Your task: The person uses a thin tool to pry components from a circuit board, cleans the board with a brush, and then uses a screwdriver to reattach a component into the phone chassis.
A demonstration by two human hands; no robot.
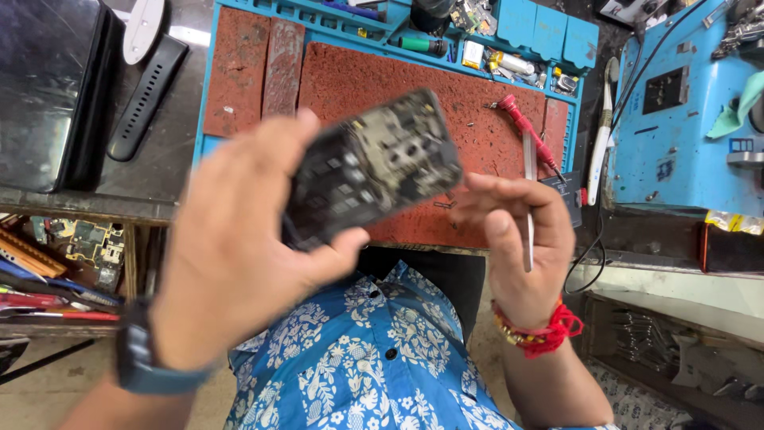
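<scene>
**What the person wears**

The person wears a short-sleeved shirt (pixel 374 366) in bright blue, printed all over with white flowers and leaves, and closed with small dark buttons at the front. On the left wrist sits a watch (pixel 142 358) with a dark case and a grey-blue strap. On the right wrist there are red threads (pixel 549 328), tied in a knot, with a few golden beads.

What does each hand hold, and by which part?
The left hand grips the dark opened phone body by its lower end. The right hand pinches thin metal tweezers near their lower half.
</scene>
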